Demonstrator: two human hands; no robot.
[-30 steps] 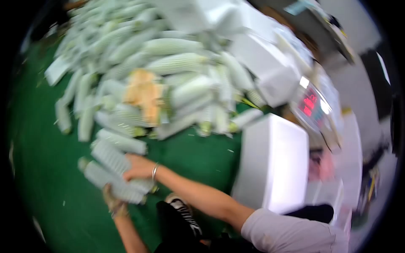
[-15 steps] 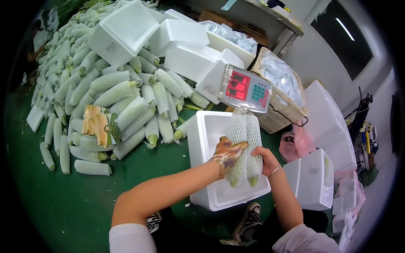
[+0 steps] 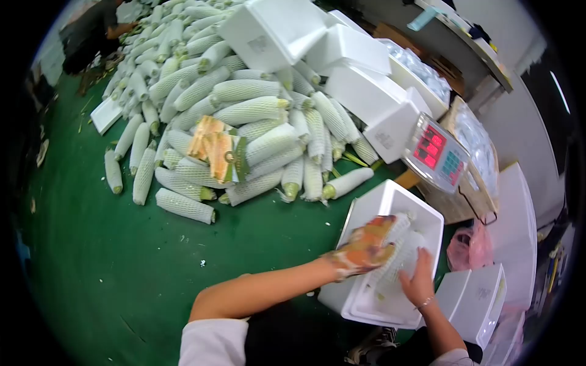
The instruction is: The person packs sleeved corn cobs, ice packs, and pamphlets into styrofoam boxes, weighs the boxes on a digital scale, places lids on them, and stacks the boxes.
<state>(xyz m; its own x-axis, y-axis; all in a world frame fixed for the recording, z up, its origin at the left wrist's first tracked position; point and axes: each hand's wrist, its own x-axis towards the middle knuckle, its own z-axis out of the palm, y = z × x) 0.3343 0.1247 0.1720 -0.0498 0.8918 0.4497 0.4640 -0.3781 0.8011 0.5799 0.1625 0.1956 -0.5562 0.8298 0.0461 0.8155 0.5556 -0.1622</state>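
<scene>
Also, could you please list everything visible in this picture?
netted vegetables: many, pale green, floor heap and box
open box: one, white, under hands
other boxes: several, white, behind heap, right
scale: one, grey, above open box
bag: one, pink, right side
crate: one, tan, behind scale
cards: some, orange-green, on heap
floor: one, green
co-worker: one, dark clothes, top left
left hand: one, orange-patterned, on vegetable
right hand: one, silvery bracelet, over box

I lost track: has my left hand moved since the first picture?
Yes, rightward: the left hand was left of the white foam box and is now over its opening.
</scene>
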